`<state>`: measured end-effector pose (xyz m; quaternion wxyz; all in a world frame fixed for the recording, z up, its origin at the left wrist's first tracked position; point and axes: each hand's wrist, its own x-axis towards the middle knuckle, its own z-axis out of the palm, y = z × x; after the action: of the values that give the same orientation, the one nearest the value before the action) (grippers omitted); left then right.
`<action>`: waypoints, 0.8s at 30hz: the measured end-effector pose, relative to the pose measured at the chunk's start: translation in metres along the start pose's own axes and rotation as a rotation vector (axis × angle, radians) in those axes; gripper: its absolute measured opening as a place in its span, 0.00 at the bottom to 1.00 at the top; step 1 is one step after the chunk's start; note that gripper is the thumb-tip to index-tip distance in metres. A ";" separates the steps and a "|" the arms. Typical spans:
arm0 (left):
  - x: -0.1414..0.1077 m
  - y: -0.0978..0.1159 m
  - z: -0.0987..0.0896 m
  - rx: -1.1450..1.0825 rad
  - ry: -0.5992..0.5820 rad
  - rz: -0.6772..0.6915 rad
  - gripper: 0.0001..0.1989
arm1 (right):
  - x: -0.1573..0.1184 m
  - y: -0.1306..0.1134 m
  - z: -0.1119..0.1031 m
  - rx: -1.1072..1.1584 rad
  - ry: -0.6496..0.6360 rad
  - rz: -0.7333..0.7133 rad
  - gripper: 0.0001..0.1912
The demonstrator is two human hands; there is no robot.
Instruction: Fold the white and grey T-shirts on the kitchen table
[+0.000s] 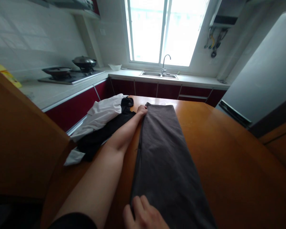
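Note:
Dark grey trousers, folded lengthwise, lie flat on the wooden table, running from its far edge towards me. My left hand is stretched forward and closed on the far left corner of the grey cloth. Near the bottom of the view, my right hand pinches the left edge of the same cloth, its fingers curled. A white garment and a black garment lie heaped together on the table, left of my left arm.
A wooden panel stands at the left. Beyond the table are a counter with a sink, a stove with pans, and red cabinets. A refrigerator is at the right.

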<state>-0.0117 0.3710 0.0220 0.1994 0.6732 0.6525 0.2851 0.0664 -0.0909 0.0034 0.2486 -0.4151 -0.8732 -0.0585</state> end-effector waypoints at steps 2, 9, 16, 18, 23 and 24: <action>-0.007 0.005 -0.005 0.006 -0.008 0.036 0.22 | 0.002 0.010 -0.018 0.084 -0.096 -0.103 0.04; -0.076 0.029 -0.050 -0.040 -0.035 0.324 0.20 | 0.001 0.024 -0.049 0.417 -0.402 0.005 0.17; -0.261 0.023 -0.131 -0.067 -0.380 0.464 0.09 | -0.009 0.067 -0.077 0.794 -0.424 0.176 0.16; -0.313 0.014 -0.146 -0.052 -0.559 0.511 0.09 | -0.013 0.091 -0.084 0.747 -0.371 0.262 0.10; -0.398 -0.003 -0.150 -0.066 -0.690 0.753 0.16 | -0.046 0.135 -0.106 0.603 -0.291 0.285 0.07; -0.406 -0.005 -0.147 -0.054 -0.674 0.787 0.16 | -0.056 0.139 -0.112 0.593 -0.298 0.265 0.08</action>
<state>-0.1041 -0.0472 0.0799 0.2934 0.9167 0.2421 0.1225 0.2447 -0.0746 0.0595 0.2337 -0.4386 -0.8175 0.2912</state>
